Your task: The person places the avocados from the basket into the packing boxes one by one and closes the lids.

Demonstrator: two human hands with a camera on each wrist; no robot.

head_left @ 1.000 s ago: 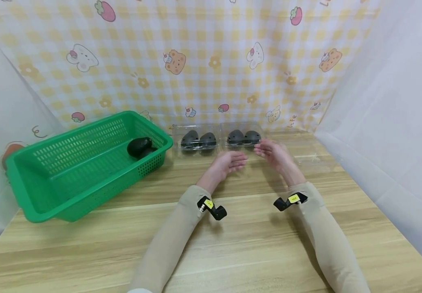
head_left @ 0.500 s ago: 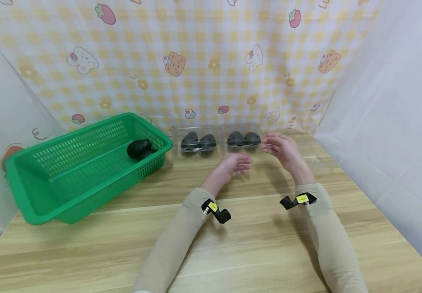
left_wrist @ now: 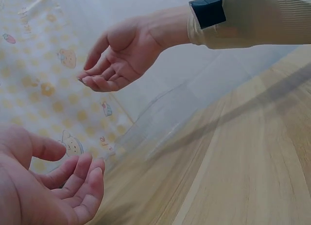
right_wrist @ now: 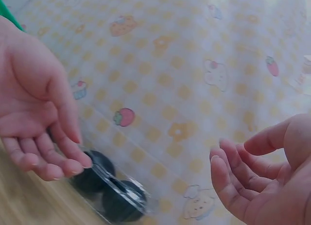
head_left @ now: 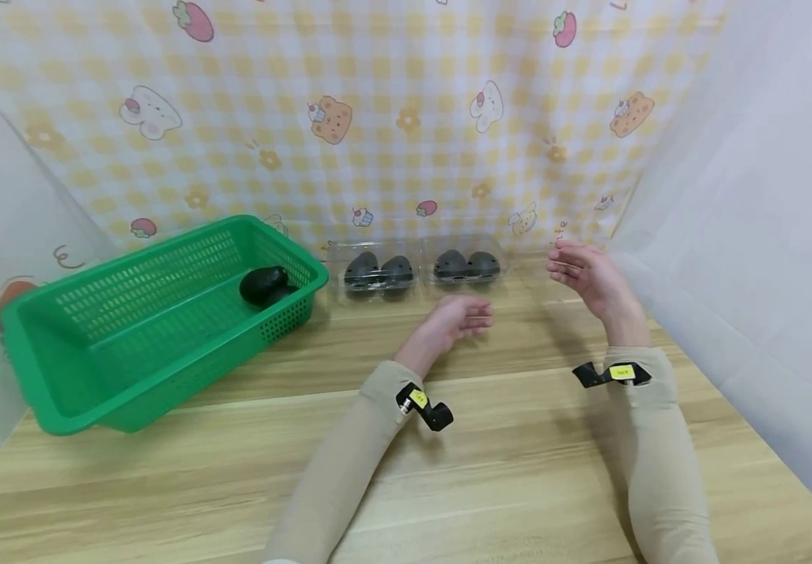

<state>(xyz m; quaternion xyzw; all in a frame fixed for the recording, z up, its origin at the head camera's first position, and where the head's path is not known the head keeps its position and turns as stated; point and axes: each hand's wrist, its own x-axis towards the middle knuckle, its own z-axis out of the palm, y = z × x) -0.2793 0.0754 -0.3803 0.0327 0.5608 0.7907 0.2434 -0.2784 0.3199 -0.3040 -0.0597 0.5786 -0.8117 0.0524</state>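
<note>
Two clear plastic clamshell boxes stand side by side against the curtain in the head view. The left box (head_left: 336,255) holds two dark avocados (head_left: 396,272), and the right box (head_left: 496,245) also holds two avocados (head_left: 451,266). My left hand (head_left: 451,321) hovers in front of the right box, apart from it, with loosely bent fingers. To the right of that box is my right hand (head_left: 595,283), raised over the table, its fingers relaxed. Both wrist views show the left hand (left_wrist: 58,181) and right hand (right_wrist: 267,174) with nothing in them.
A green plastic basket (head_left: 187,385) sits at the left, with dark avocados (head_left: 263,286) at its right end. A checked curtain (head_left: 406,141) closes off the back of the wooden table (head_left: 505,470). White sheeting (head_left: 759,235) hangs along the right side.
My right hand has moved away from the right box, going right. The left hand has shifted slightly right. The boxes and basket stay where they were.
</note>
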